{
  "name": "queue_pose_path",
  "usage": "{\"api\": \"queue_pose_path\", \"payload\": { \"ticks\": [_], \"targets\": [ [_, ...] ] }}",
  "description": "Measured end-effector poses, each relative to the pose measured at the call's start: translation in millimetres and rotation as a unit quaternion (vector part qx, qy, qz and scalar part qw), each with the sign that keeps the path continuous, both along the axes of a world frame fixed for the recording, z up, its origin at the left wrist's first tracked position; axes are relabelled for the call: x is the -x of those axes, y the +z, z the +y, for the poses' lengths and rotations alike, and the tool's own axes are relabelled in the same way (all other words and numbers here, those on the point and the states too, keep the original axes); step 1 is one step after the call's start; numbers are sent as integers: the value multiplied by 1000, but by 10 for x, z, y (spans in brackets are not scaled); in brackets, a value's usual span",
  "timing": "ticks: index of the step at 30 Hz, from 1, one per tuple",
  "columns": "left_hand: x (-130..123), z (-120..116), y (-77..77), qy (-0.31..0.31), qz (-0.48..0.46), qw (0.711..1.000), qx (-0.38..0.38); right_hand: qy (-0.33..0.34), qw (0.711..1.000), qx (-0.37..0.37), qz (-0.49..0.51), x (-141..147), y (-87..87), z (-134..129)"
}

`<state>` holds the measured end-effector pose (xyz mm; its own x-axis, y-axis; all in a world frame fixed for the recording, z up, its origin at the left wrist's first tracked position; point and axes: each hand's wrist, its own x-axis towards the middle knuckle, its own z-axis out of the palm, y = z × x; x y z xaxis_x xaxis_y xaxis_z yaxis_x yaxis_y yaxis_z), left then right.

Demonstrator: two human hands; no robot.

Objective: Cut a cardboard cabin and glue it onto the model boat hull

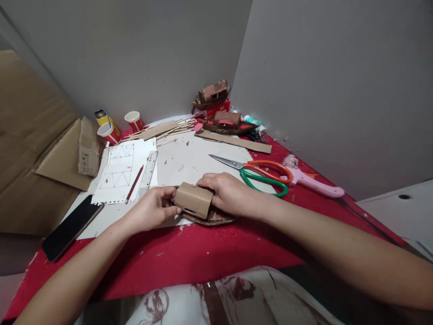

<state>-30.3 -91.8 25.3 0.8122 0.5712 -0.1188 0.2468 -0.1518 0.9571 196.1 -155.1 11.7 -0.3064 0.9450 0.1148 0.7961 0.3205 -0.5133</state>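
Note:
A folded tan cardboard piece (193, 200) sits like a curved roof on a dark brown boat-shaped base (219, 216) near the table's front edge. My left hand (154, 210) grips the left end, thumb and fingers pinched at the cardboard's edge and the base. On the right side, my right hand (228, 194) has its fingers closed around the cardboard's far right edge, its fingertips partly hidden. Just beyond my right hand lie scissors (241, 165) with orange and green handles. Two finished-looking brown model boats (227, 122) stand at the back.
On the left are a black phone (69, 230), a drawing sheet (117, 171), a red pencil (134, 184), a ruler (148, 174) and cardboard (34, 149). Paper cups (134, 121) and thin sticks (176, 128) lie behind. A pink-handled tool (314, 183) rests right on the red table (176, 259).

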Motion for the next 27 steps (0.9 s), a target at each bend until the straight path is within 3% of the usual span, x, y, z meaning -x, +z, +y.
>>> {"api": "queue_pose_path", "payload": {
  "ticks": [11, 20, 27],
  "targets": [
    [18, -22, -68, 23, 50, 998, 0, -36, 999, -3, 14, 19, -61, -29],
    [34, -126, -78, 43, 31, 999, -9, -45, 999, -11, 24, 26, -110, -47],
    [90, -173, -188, 48, 9, 997, -63, -43, 998, -18, 33, 30, -135, -66]
  ]
}}
